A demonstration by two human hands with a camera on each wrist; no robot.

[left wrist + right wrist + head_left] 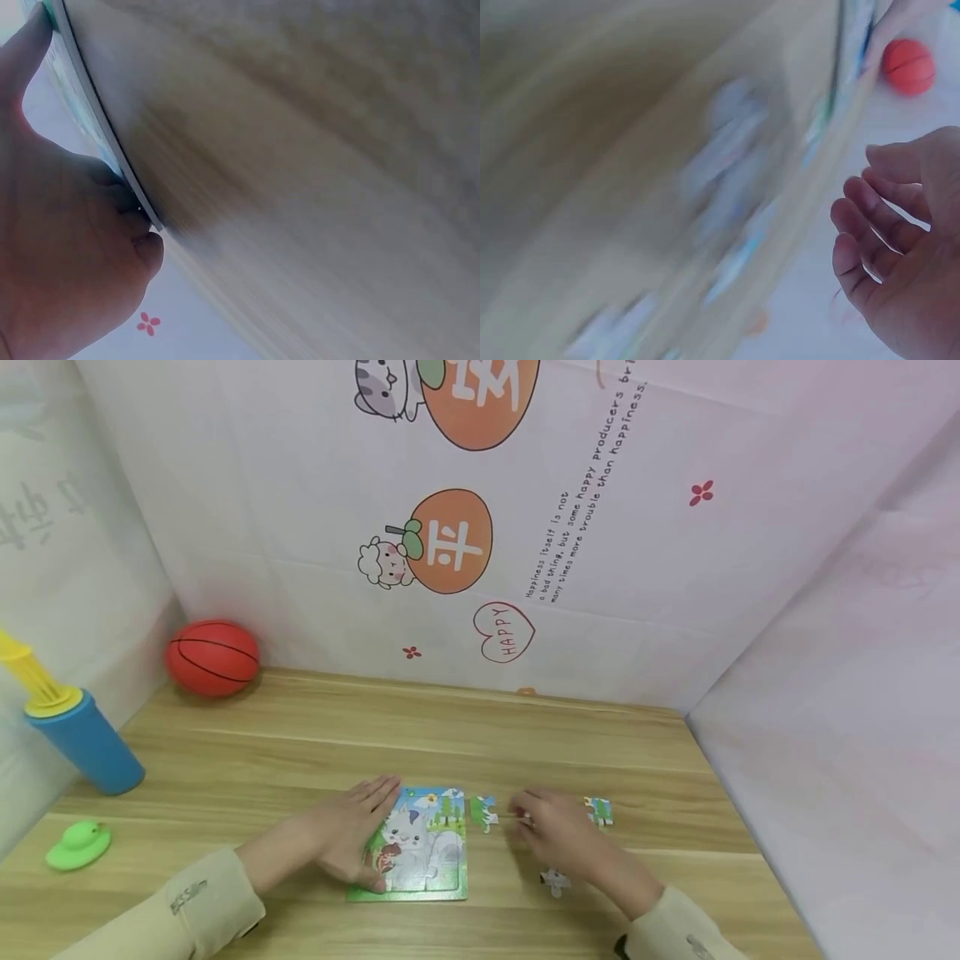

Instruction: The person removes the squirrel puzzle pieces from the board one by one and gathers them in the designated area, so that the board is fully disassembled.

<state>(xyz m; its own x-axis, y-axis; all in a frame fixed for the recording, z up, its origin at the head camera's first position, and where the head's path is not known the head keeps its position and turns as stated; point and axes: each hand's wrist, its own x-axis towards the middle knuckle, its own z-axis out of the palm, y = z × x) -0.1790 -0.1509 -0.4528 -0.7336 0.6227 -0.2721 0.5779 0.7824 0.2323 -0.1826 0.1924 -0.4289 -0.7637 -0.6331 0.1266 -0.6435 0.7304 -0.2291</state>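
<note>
The left hand [348, 835] lay flat over the left side of a puzzle board [408, 897], with its fingers stretched out near the top corner and its thumb down near the bottom edge. It pressed on the board and was not curled tight around it. The board sat on the wooden table [315, 760], between the two hands, and it showed a fluffy grey and white animal with something brown and red by its paws. The right hand [558, 831] was over to the right, above the loose pieces. Its fingers were a little bent and loose, and the hand was empty. A green puzzle piece [482, 812] lay between the board and the right hand. A blue and green piece [598, 811] lay just past that hand, and a grey and white piece [555, 882] lay closer to the person, by the right wrist. In the right wrist view the pieces were too blurry to see well. Far to the left were a red ball [213, 658] by the wall, a blue and yellow pump [90, 743], and a green toy duck [78, 846].
</note>
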